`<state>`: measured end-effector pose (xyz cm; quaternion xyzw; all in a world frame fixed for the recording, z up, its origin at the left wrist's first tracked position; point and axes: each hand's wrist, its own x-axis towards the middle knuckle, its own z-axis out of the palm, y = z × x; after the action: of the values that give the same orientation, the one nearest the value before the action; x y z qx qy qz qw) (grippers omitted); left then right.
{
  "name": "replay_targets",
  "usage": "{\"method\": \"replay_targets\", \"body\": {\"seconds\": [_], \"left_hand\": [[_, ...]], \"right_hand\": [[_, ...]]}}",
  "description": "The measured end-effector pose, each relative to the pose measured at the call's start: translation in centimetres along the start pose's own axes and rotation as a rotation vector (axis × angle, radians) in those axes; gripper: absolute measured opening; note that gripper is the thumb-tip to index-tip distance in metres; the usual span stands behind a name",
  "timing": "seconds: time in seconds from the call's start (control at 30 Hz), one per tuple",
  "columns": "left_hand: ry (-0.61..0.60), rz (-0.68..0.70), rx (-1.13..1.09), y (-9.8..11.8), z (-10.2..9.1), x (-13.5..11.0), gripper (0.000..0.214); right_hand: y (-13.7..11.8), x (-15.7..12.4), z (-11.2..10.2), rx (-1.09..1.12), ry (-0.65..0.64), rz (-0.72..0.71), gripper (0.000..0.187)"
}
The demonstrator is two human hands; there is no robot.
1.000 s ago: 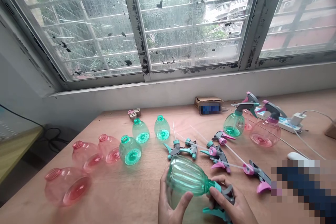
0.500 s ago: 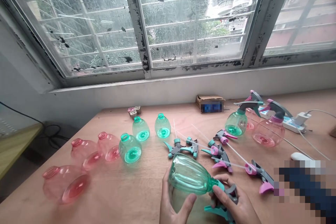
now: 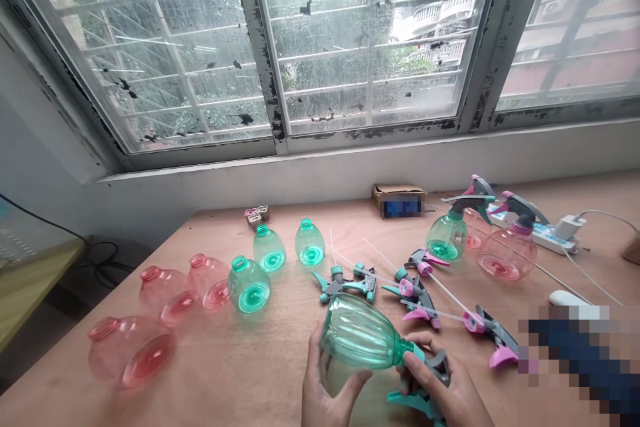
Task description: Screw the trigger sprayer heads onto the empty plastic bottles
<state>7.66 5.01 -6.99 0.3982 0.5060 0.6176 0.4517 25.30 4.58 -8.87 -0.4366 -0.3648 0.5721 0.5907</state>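
Observation:
A green ribbed spray bottle (image 3: 357, 335) lies tilted in front of me, base pointing up and left. My left hand (image 3: 327, 392) wraps round its belly from below. My right hand (image 3: 445, 395) is closed on the teal and grey trigger head (image 3: 425, 380) fitted at the bottle's neck. Loose trigger heads with white dip tubes, teal (image 3: 345, 280) and pink (image 3: 417, 293), lie on the wooden table (image 3: 240, 367) just beyond my hands.
Three empty green bottles (image 3: 249, 285) and three empty pink bottles (image 3: 131, 355) stand at the left. Assembled green (image 3: 447, 235) and pink (image 3: 507, 250) sprayers stand at the back right beside a power strip (image 3: 550, 235). A small cardboard box (image 3: 397, 199) sits below the window.
The green bottle has turned slightly in my hands and my right fingers have shifted on the trigger head. Everything on the table lies as before.

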Motion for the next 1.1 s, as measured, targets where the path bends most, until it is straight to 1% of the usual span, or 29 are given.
{"method": "replay_targets", "body": {"seconds": [0.1,0.2,0.3,0.43,0.5,0.7,0.8,0.87,1.0,1.1], "left_hand": [[-0.026,0.012,0.008,0.1,0.1,-0.1,0.086],[-0.062,0.012,-0.03,0.7,0.1,-0.4,0.092],[-0.053,-0.012,-0.045,1.3,0.2,-0.6,0.088],[-0.024,-0.024,-0.002,1.9,0.3,-0.6,0.078],[-0.022,-0.021,0.003,1.9,0.3,-0.5,0.076],[-0.034,-0.038,-0.028,1.2,0.2,-0.2,0.083],[-0.044,-0.036,-0.021,1.1,0.2,-0.3,0.081],[-0.048,-0.031,-0.005,1.2,0.2,-0.3,0.08],[-0.049,-0.026,-0.014,1.3,0.1,-0.5,0.086],[-0.061,-0.045,-0.036,1.2,0.0,-0.4,0.081]], "right_hand": [[-0.1,0.0,0.0,-0.007,-0.015,-0.004,0.046],[-0.3,-0.1,-0.1,-0.042,-0.033,-0.009,0.045],[-0.3,-0.2,-0.2,-0.088,-0.066,0.01,0.045],[-0.1,-0.2,-0.3,-0.115,-0.092,0.009,0.046],[0.0,-0.1,-0.4,-0.117,-0.093,0.003,0.047],[-0.1,0.0,-0.2,-0.086,-0.055,0.004,0.048],[-0.4,-0.1,0.0,-0.071,-0.04,0.005,0.048],[-0.5,-0.2,0.1,-0.066,-0.04,0.007,0.049],[-0.5,-0.2,0.0,-0.078,-0.05,0.007,0.05],[-0.4,-0.2,0.0,-0.091,-0.059,0.011,0.049]]}}
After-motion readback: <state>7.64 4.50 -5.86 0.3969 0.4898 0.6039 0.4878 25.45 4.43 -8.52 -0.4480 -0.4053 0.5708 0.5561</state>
